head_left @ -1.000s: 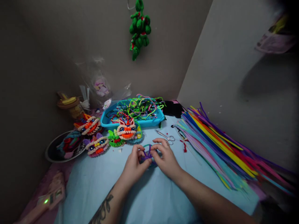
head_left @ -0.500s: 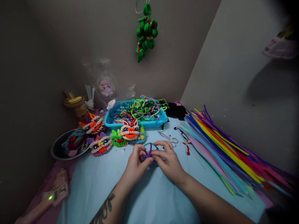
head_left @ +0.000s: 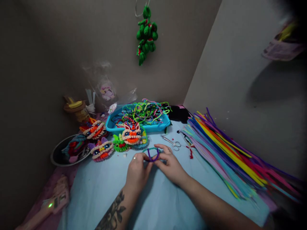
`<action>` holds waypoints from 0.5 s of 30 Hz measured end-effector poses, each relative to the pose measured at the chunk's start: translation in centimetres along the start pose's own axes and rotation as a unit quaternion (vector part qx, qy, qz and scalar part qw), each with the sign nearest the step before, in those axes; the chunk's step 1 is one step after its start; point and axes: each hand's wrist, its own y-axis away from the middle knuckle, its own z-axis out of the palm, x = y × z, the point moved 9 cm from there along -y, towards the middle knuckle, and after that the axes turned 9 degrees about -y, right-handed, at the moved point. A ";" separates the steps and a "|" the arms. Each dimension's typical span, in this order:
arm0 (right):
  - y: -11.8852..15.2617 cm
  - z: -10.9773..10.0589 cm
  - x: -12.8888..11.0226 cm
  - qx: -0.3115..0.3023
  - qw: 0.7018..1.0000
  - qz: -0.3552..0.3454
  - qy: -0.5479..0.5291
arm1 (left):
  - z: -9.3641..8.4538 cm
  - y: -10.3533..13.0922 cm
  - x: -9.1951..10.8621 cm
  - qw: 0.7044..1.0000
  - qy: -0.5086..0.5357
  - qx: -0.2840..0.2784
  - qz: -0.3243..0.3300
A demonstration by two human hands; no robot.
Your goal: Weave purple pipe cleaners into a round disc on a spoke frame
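A ring of teal pipe cleaner with a purple pipe cleaner (head_left: 153, 159) bent into a U on it is held between my hands above the blue table sheet. My left hand (head_left: 138, 169) pinches its left side, fingers curled and a ring on one finger. On the right side, my right hand (head_left: 169, 163) grips it with thumb and fingers. My fingertips hide parts of the ring. Just beyond lie small scissors (head_left: 172, 142) and a finished lion-face piece (head_left: 131, 134) in cream and orange.
A blue basket (head_left: 137, 129) of tangled pipe cleaners stands at the back. Long coloured pipe cleaners (head_left: 225, 150) lie at right. At left are a metal bowl (head_left: 56, 158), more lion faces (head_left: 102, 149) and a pink glue gun (head_left: 61, 195). Green pieces (head_left: 147, 35) hang on the wall.
The purple strand now forms an open U where it was bunched near my fingertips. My left hand has turned, its back facing up more. The whole view has shifted slightly.
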 end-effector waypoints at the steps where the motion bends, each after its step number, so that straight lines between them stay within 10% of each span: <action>1: 0.0 -0.1 0.0 0.006 1.000 -0.002 0.000 | 0.0 0.1 0.0 1.000 -0.001 0.005 0.003; 15: -0.3 0.6 1.9 -0.020 0.985 0.068 -0.157 | -1.3 -0.8 -0.7 0.992 0.088 0.040 -0.083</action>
